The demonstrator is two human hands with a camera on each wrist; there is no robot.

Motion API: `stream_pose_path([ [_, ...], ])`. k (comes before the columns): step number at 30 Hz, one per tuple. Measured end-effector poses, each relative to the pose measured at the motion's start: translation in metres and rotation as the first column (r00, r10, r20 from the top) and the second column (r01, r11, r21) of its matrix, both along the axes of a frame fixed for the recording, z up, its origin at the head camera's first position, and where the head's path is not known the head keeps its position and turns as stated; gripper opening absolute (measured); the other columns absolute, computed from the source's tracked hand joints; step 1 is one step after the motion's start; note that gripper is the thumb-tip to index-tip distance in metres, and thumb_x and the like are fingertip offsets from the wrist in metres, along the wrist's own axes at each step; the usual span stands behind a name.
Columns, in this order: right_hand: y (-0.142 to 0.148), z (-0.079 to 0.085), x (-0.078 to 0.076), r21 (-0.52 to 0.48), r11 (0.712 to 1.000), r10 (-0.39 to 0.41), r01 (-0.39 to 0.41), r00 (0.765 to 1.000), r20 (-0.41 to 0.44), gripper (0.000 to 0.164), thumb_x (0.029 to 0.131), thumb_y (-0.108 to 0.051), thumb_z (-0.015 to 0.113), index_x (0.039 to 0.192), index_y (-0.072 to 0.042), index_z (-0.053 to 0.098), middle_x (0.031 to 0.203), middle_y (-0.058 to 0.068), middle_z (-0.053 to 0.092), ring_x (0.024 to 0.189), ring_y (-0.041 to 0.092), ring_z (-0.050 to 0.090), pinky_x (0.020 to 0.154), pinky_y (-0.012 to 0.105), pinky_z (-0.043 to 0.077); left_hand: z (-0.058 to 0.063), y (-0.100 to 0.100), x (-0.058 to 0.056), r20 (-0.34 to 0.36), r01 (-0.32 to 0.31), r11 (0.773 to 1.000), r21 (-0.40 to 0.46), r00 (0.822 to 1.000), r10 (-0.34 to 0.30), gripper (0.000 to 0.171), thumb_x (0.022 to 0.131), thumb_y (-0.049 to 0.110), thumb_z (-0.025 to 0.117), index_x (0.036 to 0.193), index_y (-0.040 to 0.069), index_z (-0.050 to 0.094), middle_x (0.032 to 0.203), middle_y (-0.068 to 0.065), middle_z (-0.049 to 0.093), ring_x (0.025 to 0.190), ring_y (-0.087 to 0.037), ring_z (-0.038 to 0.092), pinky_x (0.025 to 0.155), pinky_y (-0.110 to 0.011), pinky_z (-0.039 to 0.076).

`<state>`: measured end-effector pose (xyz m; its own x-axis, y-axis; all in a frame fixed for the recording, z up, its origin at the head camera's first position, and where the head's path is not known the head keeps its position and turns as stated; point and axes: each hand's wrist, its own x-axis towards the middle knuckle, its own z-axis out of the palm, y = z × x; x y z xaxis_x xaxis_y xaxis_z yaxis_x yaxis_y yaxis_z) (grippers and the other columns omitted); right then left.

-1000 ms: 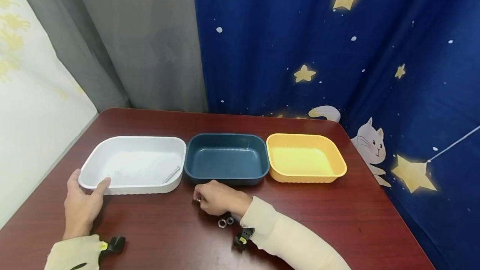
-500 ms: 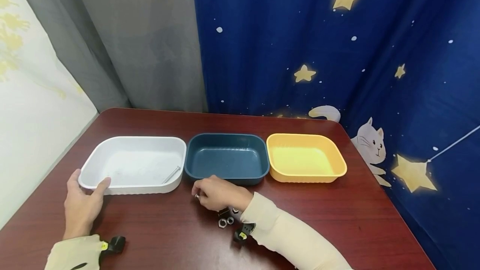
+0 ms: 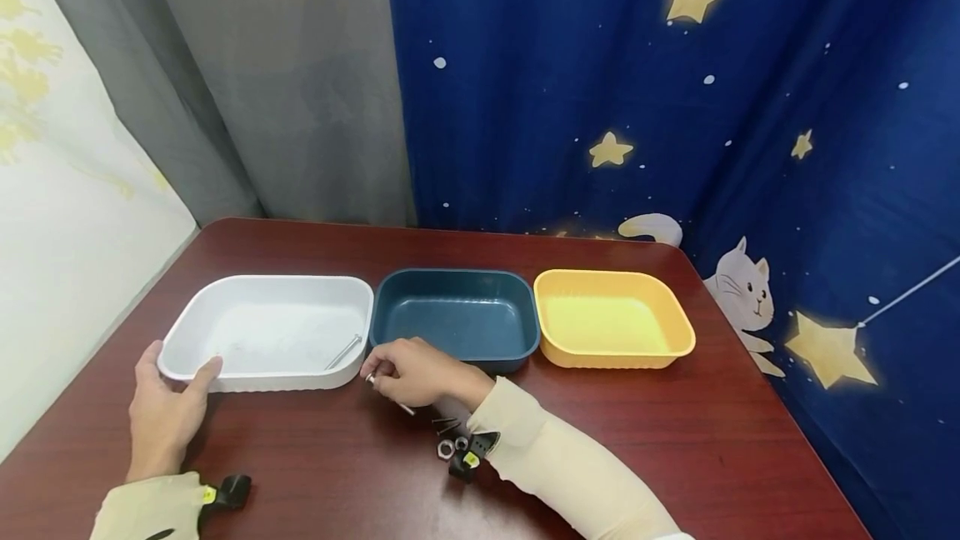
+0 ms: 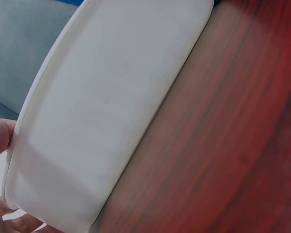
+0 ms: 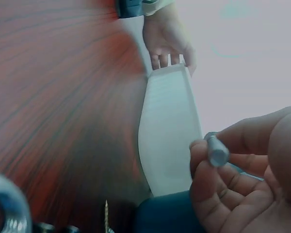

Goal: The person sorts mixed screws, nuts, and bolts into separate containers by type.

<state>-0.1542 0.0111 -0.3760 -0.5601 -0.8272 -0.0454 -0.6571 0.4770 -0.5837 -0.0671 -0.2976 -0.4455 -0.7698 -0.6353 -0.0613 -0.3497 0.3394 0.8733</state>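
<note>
Right hand [image 3: 416, 372]: grip clamped, thumb and fingers pinching a silver bolt [image 5: 217, 151] (seen nearly end-on from the right wrist).
Held bolt, place: in the right hand's fingertips, near the white and blue trays' adjoining front corners; whether the hand touches either tray cannot be told.
Left hand [image 3: 167, 415]: grip clamped on the near left corner of the white tray, thumb over the rim, other fingers round the outside.
White tray [image 3: 281, 381]: leftmost of three, rounded corners; holds a long bolt [image 3: 344, 352] lying slantwise at its right end.
Blue tray [image 3: 455, 311]: middle position, dark, just beside the white one.
Yellow tray [image 3: 615, 356]: rightmost, just beside the blue.
Loose hardware: two nuts [image 3: 446, 449] side by side, with thin screws [image 3: 447, 422] just beyond them (partly crowded by the right wrist's black camera [image 3: 462, 468]).
Worktop [image 3: 622, 448]: reddish-brown, wood-grained, rounded far corners.
Backdrop: grey curtain [image 3: 300, 90]; blue curtain [image 3: 525, 90] printed with stars and a cat.
</note>
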Motion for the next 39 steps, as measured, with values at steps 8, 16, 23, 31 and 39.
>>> stream_pose_path([
  [8,-0.021,-0.003,-0.005,-0.21,0.963,-0.093,0.169,0.939,0.331,0.02,0.093,-0.001,0.056,0.11,-0.002,0.066,0.085,0.007,0.072,0.064,0.002,0.061,0.06,0.017,0.049,0.002,0.001,0.0,0.005,0.0,1.0,0.003,1.0,0.0,0.089,0.094,0.038,0.058,0.157,0.013,0.0,0.157,-0.023,0.018,0.14,-0.041,0.024,0.113,-0.054,0.019],
  [16,-0.044,-0.004,-0.005,-0.306,0.814,-0.195,0.493,0.73,0.655,0.022,0.093,0.004,0.054,0.113,0.005,0.063,0.08,0.011,0.068,0.065,0.015,0.064,0.06,0.026,0.056,0.002,0.002,0.001,0.007,0.002,1.0,0.001,1.0,-0.002,0.089,0.094,0.038,0.058,0.157,0.013,0.001,0.156,-0.024,0.019,0.14,-0.042,0.025,0.113,-0.055,0.019],
  [23,-0.064,-0.006,-0.006,-0.291,0.66,-0.229,0.693,0.554,0.8,0.018,0.093,0.004,0.056,0.109,0.0,0.064,0.086,0.013,0.069,0.068,0.018,0.066,0.062,0.03,0.058,0.003,0.002,0.0,0.01,0.002,1.0,-0.006,1.0,-0.002,0.089,0.094,0.038,0.058,0.157,0.012,0.0,0.157,-0.025,0.018,0.14,-0.043,0.023,0.112,-0.057,0.019],
  [31,-0.08,-0.005,-0.01,-0.24,0.523,-0.134,0.818,0.357,0.925,0.021,0.098,-0.001,0.052,0.117,0.003,0.059,0.093,0.016,0.064,0.081,0.026,0.065,0.08,0.038,0.056,0.003,0.001,0.0,0.017,0.002,1.0,-0.016,1.0,-0.002,0.089,0.094,0.039,0.057,0.156,0.011,0.0,0.156,-0.026,0.018,0.14,-0.043,0.024,0.112,-0.057,0.019],
  [39,-0.097,-0.004,-0.014,-0.131,0.36,0.074,0.924,0.111,0.991,0.021,0.098,-0.006,0.051,0.116,0.006,0.052,0.103,0.024,0.054,0.108,0.041,0.057,0.097,0.051,0.045,0.003,0.0,-0.001,0.023,0.001,1.0,-0.015,1.0,-0.001,0.09,0.094,0.039,0.057,0.156,0.011,0.0,0.155,-0.026,0.019,0.14,-0.043,0.024,0.112,-0.058,0.019],
])
